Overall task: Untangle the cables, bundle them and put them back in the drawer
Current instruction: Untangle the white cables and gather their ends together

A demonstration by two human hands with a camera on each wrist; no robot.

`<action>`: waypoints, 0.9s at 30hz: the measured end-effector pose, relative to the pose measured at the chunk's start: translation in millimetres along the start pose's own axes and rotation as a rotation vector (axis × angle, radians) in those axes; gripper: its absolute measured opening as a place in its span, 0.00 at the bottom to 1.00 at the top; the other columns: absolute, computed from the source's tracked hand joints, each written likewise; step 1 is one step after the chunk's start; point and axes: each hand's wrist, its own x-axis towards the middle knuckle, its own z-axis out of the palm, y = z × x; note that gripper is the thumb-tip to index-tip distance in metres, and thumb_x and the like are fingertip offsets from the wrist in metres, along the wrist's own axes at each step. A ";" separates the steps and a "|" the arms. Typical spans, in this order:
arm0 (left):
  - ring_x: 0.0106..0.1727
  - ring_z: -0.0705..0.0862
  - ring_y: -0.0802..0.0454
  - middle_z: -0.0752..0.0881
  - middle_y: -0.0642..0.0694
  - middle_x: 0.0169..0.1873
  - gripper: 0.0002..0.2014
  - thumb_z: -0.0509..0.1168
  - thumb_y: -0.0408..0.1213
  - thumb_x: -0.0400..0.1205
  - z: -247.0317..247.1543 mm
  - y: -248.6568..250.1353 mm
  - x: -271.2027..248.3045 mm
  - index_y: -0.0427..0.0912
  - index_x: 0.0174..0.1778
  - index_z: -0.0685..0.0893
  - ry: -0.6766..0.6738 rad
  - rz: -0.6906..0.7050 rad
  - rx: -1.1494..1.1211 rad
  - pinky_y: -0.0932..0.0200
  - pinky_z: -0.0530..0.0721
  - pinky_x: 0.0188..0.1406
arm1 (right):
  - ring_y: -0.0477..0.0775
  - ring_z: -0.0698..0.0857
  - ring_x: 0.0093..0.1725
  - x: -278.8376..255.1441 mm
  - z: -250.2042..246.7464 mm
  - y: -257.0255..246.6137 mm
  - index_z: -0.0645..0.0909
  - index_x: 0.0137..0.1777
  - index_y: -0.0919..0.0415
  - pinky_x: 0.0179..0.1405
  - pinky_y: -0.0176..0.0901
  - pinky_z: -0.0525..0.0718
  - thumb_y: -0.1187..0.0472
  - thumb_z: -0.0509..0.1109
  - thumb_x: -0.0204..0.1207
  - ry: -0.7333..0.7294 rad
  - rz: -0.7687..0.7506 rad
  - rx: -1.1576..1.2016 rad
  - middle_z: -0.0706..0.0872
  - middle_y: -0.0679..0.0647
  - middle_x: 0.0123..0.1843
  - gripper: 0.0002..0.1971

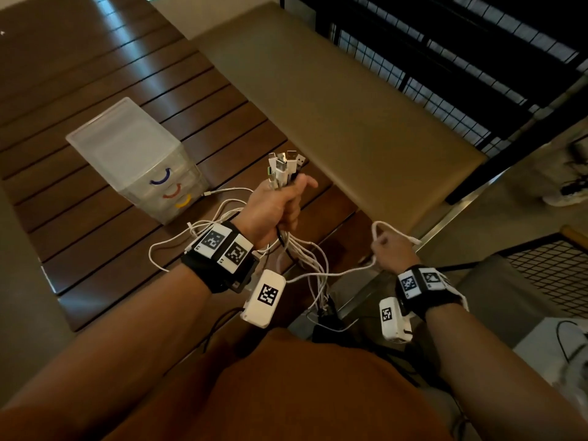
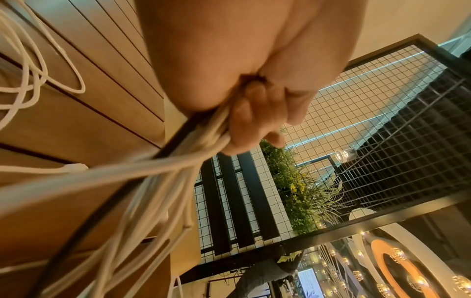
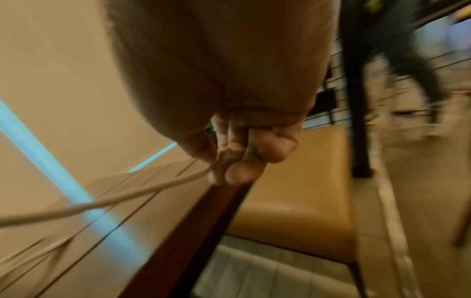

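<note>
Two hands busy here; left hand (image 1: 280, 205), mid-frame, is fisted round a bunch of USB cables (image 1: 284, 168), about six plugs poking up, one black lead among white ones; right hand (image 1: 393, 251), lower right, pinches one white cable (image 1: 331, 273); the drawer unit (image 1: 140, 160) with three drawers sits upper left on the slatted table (image 1: 95, 218); only the left wrist view shows plants (image 2: 300, 193).

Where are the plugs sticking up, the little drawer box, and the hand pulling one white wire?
plugs (image 1: 284, 167), head view, on a white plug above the fist
drawer box (image 1: 127, 141), head view, on its clear lid
right hand (image 1: 393, 251), head view, on the back of the hand
</note>
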 end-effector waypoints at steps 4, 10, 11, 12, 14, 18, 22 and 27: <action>0.17 0.59 0.57 0.63 0.54 0.17 0.15 0.54 0.41 0.89 13.3 -4.4 0.6 0.39 0.44 0.82 -0.052 -0.021 -0.022 0.61 0.56 0.19 | 0.68 0.84 0.53 -1.3 2.2 52.7 0.82 0.54 0.74 0.43 0.48 0.78 0.58 0.62 0.81 0.070 0.281 -0.066 0.85 0.69 0.54 0.16; 0.20 0.61 0.57 0.63 0.53 0.18 0.20 0.50 0.45 0.90 32.6 -15.0 5.9 0.40 0.34 0.74 -0.082 0.003 -0.118 0.63 0.67 0.23 | 0.65 0.83 0.61 -15.8 2.4 60.1 0.82 0.59 0.69 0.56 0.47 0.79 0.53 0.66 0.82 -0.068 0.255 -0.025 0.85 0.63 0.58 0.17; 0.21 0.62 0.57 0.63 0.53 0.18 0.20 0.51 0.45 0.90 34.6 -17.4 6.6 0.40 0.34 0.73 -0.083 0.016 -0.113 0.62 0.69 0.24 | 0.64 0.82 0.62 -21.5 -4.5 45.9 0.83 0.59 0.65 0.55 0.46 0.78 0.53 0.64 0.83 -0.029 0.151 0.077 0.85 0.62 0.59 0.16; 0.21 0.63 0.57 0.63 0.53 0.18 0.19 0.51 0.45 0.90 36.5 -19.5 7.0 0.41 0.34 0.72 -0.080 0.026 -0.107 0.62 0.71 0.26 | 0.61 0.83 0.61 -30.1 -12.4 27.1 0.84 0.58 0.61 0.53 0.44 0.77 0.52 0.64 0.84 -0.019 0.039 0.235 0.86 0.58 0.57 0.14; 0.22 0.63 0.56 0.65 0.54 0.18 0.18 0.51 0.44 0.89 40.6 -22.5 8.5 0.41 0.35 0.72 -0.059 0.048 -0.109 0.62 0.71 0.27 | 0.52 0.83 0.59 -53.1 -25.8 -16.0 0.82 0.59 0.53 0.49 0.39 0.78 0.48 0.63 0.83 -0.116 -0.170 0.498 0.85 0.52 0.58 0.13; 0.20 0.64 0.57 0.65 0.54 0.17 0.17 0.54 0.46 0.87 49.9 -22.4 12.6 0.40 0.36 0.72 0.013 0.094 -0.171 0.61 0.68 0.25 | 0.39 0.83 0.62 -70.8 -27.6 -81.4 0.74 0.69 0.51 0.62 0.36 0.80 0.55 0.80 0.69 -0.426 -0.494 0.618 0.84 0.47 0.62 0.29; 0.18 0.61 0.58 0.63 0.54 0.17 0.19 0.52 0.46 0.89 44.2 -7.4 12.6 0.42 0.34 0.70 0.051 0.092 -0.207 0.62 0.65 0.22 | 0.45 0.85 0.35 -61.9 1.3 -106.6 0.83 0.41 0.57 0.39 0.37 0.81 0.65 0.78 0.71 -0.397 -0.544 0.494 0.86 0.47 0.34 0.07; 0.17 0.58 0.58 0.62 0.54 0.18 0.17 0.50 0.44 0.90 19.3 12.0 3.1 0.42 0.38 0.72 0.052 0.167 -0.154 0.65 0.59 0.16 | 0.53 0.79 0.24 -29.7 30.8 -58.9 0.83 0.44 0.64 0.31 0.45 0.79 0.55 0.73 0.78 -0.565 -0.379 0.170 0.81 0.52 0.22 0.10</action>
